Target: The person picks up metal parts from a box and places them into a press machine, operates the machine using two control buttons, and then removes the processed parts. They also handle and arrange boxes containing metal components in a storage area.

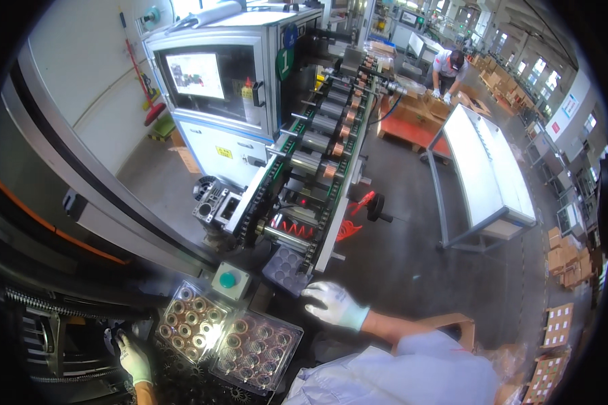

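My left hand [135, 361], in a white glove, reaches into the dark machine at lower left. Its fingers close at a small dark and greyish part that I cannot make out. My right hand [334, 305], also gloved, has its fingers apart beside a grey tray with round pockets [287, 268]; whether it touches the tray's edge I cannot tell. Between my hands lie two clear plastic trays. The left clear tray [190, 321] carries several metal rings, and the right clear tray [255, 351] carries several round parts.
A box with a green button [228, 279] stands behind the clear trays. A chain conveyor [321, 145] bearing metal shafts with copper-coloured parts runs away from me. Left of it is a machine cabinet [213, 81]. A white slanted rack [486, 169] and another person [449, 66] handling cartons are at right.
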### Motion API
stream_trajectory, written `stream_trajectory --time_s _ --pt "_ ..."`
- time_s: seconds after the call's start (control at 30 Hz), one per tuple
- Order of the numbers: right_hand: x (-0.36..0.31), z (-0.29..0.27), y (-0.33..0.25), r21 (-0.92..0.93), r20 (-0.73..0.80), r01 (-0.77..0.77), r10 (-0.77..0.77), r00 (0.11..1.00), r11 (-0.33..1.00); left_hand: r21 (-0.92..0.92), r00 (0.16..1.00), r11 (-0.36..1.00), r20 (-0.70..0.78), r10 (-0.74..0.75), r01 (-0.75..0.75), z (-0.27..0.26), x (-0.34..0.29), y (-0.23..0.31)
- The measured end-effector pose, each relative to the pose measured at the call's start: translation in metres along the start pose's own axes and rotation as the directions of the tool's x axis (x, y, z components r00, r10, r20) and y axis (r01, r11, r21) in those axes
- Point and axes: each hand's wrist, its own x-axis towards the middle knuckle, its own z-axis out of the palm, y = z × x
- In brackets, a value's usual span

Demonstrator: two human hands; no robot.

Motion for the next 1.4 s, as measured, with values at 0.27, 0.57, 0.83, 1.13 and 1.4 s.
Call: stream_trajectory --time_s 0.27,0.57,0.83,1.13,1.4 --pt "-0.011 -0.023 -0.021 0.043 -0.138 0.113 -0.106 0.985 0.993 0.076 0.977 0.986 -0.14 0.159 -0.15 0.015 -0.003 -0.025" --pt "-0.01 -0.032 -0.086 0.005 -0.237 0.42 -0.407 0.882 0.908 -0.292 0.979 0.955 -0.173 -0.107 0.053 -0.12 -0.083 0.047" --pt "0.005 0.025 -0.157 0.283 0.044 0.506 -0.537 0.842 0.815 -0.12 0.87 0.887 -0.174 -0.461 0.446 -0.115 -0.294 -0.124" --pt "0.059 0.144 -0.296 0.153 0.249 0.872 -0.872 0.42 0.464 -0.293 0.881 0.876 -0.17 -0.442 0.383 -0.123 -0.313 -0.073" --pt "0.076 0.207 -0.333 -0.061 0.447 0.944 -0.837 0.316 0.324 -0.148 0.974 0.984 -0.189 -0.125 0.098 -0.103 -0.312 -0.04"
